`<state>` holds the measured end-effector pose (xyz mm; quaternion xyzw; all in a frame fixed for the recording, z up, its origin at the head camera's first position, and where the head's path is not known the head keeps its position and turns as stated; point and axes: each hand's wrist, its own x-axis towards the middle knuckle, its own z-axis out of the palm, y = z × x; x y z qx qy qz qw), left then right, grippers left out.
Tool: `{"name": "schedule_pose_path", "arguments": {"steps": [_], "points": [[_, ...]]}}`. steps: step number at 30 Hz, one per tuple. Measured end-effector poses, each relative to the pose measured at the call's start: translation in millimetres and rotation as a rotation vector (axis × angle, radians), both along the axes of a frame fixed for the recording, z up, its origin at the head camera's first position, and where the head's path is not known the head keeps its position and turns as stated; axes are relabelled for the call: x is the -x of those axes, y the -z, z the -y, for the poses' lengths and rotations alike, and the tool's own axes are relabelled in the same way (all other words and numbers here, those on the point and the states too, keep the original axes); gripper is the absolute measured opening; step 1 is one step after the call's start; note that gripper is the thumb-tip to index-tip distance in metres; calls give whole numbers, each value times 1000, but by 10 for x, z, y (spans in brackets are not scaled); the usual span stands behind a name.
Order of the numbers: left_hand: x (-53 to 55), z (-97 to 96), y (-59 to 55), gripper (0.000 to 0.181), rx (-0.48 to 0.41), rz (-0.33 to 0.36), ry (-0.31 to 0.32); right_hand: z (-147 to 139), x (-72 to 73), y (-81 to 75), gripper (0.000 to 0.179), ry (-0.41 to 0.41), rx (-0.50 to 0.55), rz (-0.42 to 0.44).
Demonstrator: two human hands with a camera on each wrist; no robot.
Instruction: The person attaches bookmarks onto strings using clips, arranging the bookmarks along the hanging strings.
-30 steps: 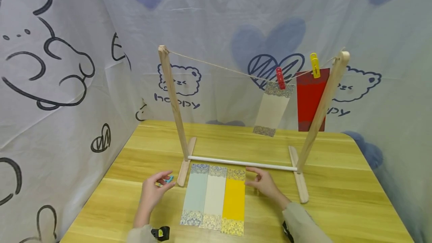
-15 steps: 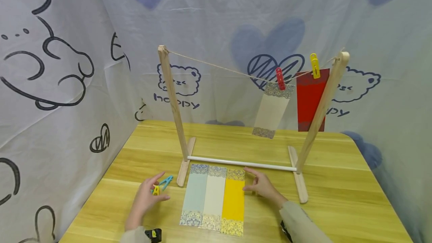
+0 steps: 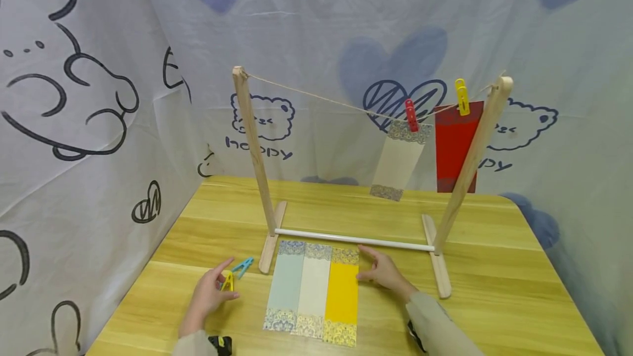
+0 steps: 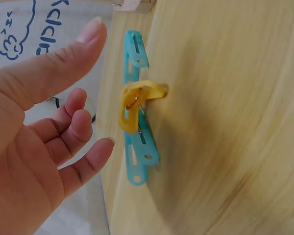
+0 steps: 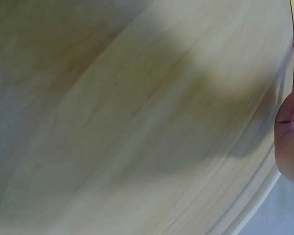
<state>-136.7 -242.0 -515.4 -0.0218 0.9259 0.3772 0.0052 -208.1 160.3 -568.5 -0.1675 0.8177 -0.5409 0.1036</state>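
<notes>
My left hand [image 3: 207,293] is at the left of the table, thumb and fingers spread, holding nothing. Beside it lie a yellow clothespin [image 3: 228,281] and a blue clothespin [image 3: 242,267]. In the left wrist view, the yellow clothespin [image 4: 132,105] lies among blue clothespin parts [image 4: 142,156], apart from the fingers. My right hand [image 3: 388,274] rests at the right edge of a yellow lace-bordered strip [image 3: 342,293], its thumb and index finger apart. A cream strip [image 3: 315,287] and a pale blue strip [image 3: 287,284] lie beside it, side by side. The right wrist view cuts off most of the right hand [image 5: 291,142].
Behind the strips stands a wooden frame [image 3: 254,153] with a white lower bar [image 3: 346,236] and a string [image 3: 316,96]. A red clothespin [image 3: 411,115] holds a cream strip [image 3: 399,163] on it; a yellow clothespin [image 3: 462,98] is at a red strip [image 3: 457,147].
My left hand has drawn back left and down, away from the blue clothespin, and the yellow clothespin shows more fully. My right hand has barely moved.
</notes>
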Motion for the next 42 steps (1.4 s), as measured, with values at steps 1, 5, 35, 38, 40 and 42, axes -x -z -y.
{"name": "schedule_pose_path", "arguments": {"steps": [1, 5, 35, 38, 40, 42], "points": [[4, 11, 8, 83, 8, 0, 0, 7, -2, -6, 73, 0, 4, -1], [7, 39, 27, 80, 42, -3, -6, 28, -10, -8, 73, -14, 37, -13], [58, 105, 148, 75, 131, 109, -28, 128, 23, 55, 73, 26, -242, -173], [54, 108, 157, 72, 141, 98, -18, 149, 16, 43, 74, 39, -302, -180], [51, 109, 158, 71, 147, 93, -14, 158, 13, 34, 75, 40, -310, -184], [47, 111, 158, 71, 152, 97, -16, 160, 12, 28, 75, 33, -315, -195]]}}
